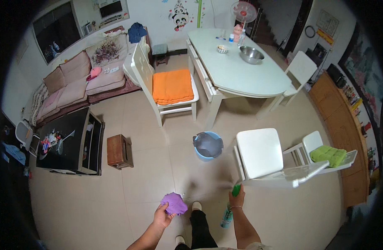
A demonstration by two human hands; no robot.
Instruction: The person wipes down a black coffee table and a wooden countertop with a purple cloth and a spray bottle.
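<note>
My left hand (pixel 161 216) is closed on a crumpled purple cloth (pixel 175 204), held out in front of me above the tiled floor. A teal spray bottle (pixel 227 218) with a green top hangs upright from my right hand (pixel 238 198), whose fingers wrap round its head. Close beyond that hand is a white chair (pixel 259 152) with a bare seat, its back toward the lower right. Farther ahead on the floor stands a light blue bucket (pixel 207 157) with a grey bag or liner over its rim.
A small brown wooden stool (pixel 115 151) stands left, beside a black low table (pixel 66 143). Ahead, a white chair with an orange cushion (pixel 172 86) faces a pale dining table (pixel 233 71) bearing a metal bowl (pixel 251 55). A folded chair with a green cushion (pixel 328 155) is at right.
</note>
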